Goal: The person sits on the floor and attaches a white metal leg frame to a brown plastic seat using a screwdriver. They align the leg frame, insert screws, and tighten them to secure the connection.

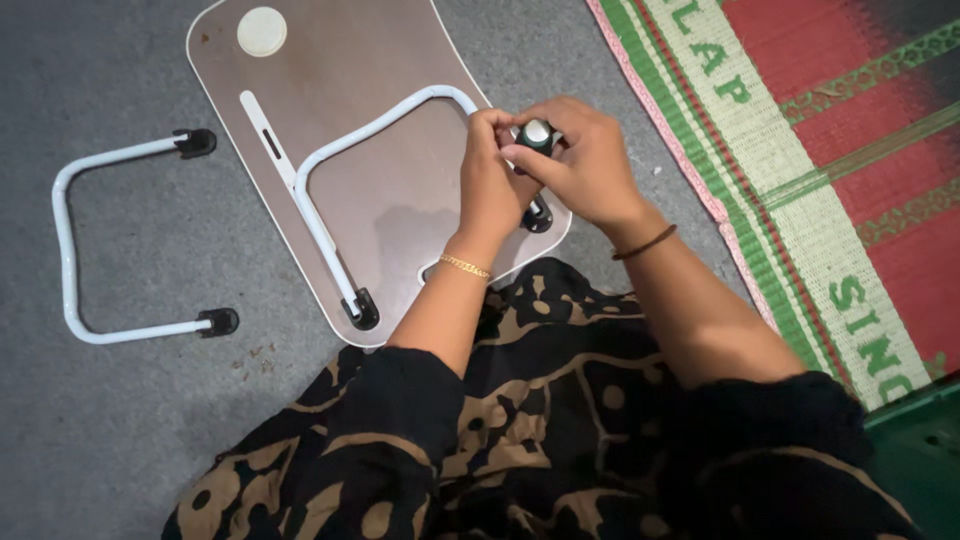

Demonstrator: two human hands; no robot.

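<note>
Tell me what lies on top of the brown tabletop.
On the brown tabletop lie a white tube leg and a round white disc. Both hands cover the corner beneath them.

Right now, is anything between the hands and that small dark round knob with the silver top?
Nothing visible stands between them. Both the left hand and right hand already close their fingers around the small dark knob with the silver top, held above the brown tray table near the white tubular leg lying on it.

Black sleeves (pixel 400 420) patterned in tan, a thin gold bracelet (pixel 465 266) on the left wrist, a dark brown band (pixel 645 243) on the right.
</note>
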